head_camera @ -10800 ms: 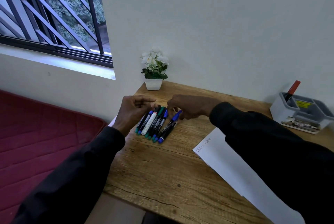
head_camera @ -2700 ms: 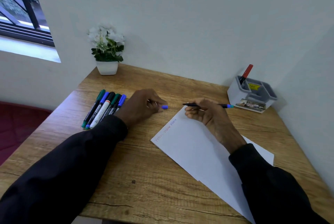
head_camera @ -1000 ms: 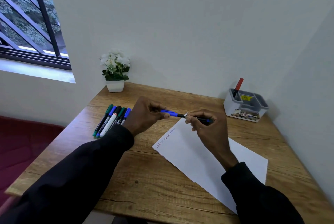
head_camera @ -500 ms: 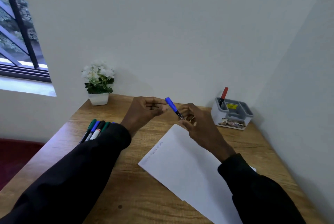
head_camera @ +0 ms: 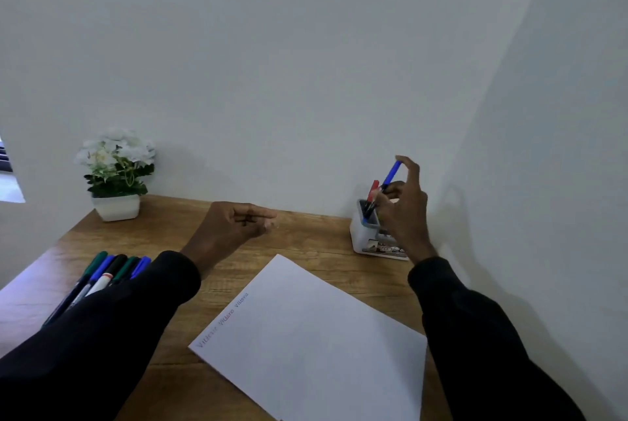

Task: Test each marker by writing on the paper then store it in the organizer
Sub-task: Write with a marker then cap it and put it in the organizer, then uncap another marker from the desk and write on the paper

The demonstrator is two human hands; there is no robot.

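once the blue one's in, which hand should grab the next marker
Left, likely. The left hand hovers free near the marker row, while the right hand is across the desk, lowering the blue marker into the organizer.

You face a wooden desk pushed into a corner of plain white walls. A potted white flower stands at the desk's back-left; left of it, daylight shows at a window edge.
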